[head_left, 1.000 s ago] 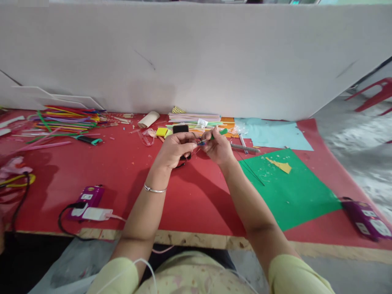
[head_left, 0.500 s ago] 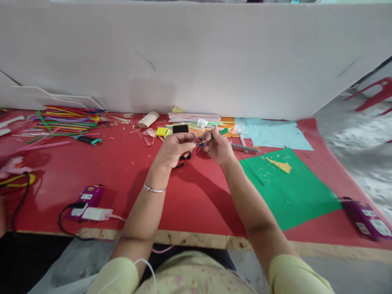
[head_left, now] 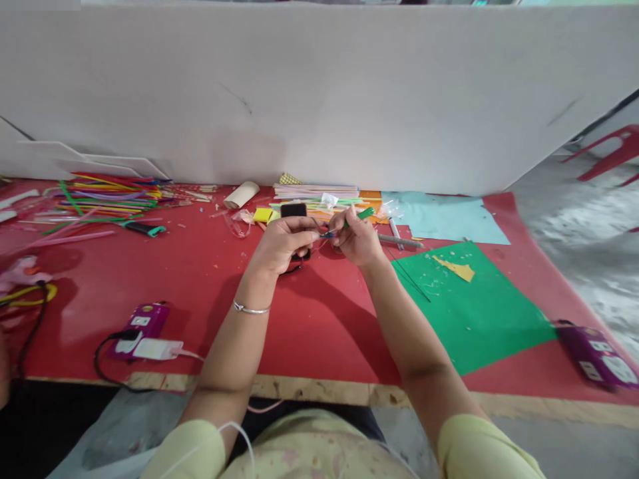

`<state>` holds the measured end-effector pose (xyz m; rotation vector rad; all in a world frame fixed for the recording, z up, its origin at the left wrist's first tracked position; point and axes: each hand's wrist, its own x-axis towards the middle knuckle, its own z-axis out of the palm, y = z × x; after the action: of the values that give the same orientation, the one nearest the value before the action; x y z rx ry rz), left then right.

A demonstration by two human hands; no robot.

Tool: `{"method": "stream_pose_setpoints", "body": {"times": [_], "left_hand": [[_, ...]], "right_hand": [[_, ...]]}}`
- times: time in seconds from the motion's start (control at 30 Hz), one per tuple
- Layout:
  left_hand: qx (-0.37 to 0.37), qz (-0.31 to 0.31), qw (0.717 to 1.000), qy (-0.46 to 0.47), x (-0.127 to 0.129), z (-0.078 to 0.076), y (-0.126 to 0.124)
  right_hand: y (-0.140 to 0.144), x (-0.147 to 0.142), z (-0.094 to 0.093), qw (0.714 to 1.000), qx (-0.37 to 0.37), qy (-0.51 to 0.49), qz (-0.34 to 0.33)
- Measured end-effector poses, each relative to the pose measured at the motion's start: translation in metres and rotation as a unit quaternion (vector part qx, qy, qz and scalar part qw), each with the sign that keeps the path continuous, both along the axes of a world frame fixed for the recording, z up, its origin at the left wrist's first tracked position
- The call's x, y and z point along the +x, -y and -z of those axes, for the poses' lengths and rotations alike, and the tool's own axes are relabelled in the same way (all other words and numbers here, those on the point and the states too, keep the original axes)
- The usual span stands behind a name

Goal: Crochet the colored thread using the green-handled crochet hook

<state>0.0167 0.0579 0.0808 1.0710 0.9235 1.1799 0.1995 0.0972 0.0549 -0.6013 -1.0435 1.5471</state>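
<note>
Straws [head_left: 107, 196] far left on table [head_left: 200, 279]; paper sheet [head_left: 469, 306] right; hands [head_left: 319, 239] between.

Little has changed: the left hand [head_left: 287, 241] and the right hand [head_left: 357, 238], pinching the green-handled tool [head_left: 355, 217], have drifted very slightly toward the black box [head_left: 293, 210].

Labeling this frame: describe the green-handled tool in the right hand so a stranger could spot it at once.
Start at the red table and go to its far middle, where two hands meet just left of the green paper sheet. The right hand pinches the green-handled tool, angled up toward the white board. Unlike the loose straws far left, it is short, held, with a thin metal tip.
</note>
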Motion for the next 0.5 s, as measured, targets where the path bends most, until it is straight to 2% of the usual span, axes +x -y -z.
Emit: {"method": "stream_pose_setpoints", "body": {"times": [0.5], "left_hand": [[-0.015,0.0,1.0,0.011,0.0003,-0.0027,0.001]], "right_hand": [[-0.0005,0.002,0.0003,1.0,-0.002,-0.003,-0.01]]}}
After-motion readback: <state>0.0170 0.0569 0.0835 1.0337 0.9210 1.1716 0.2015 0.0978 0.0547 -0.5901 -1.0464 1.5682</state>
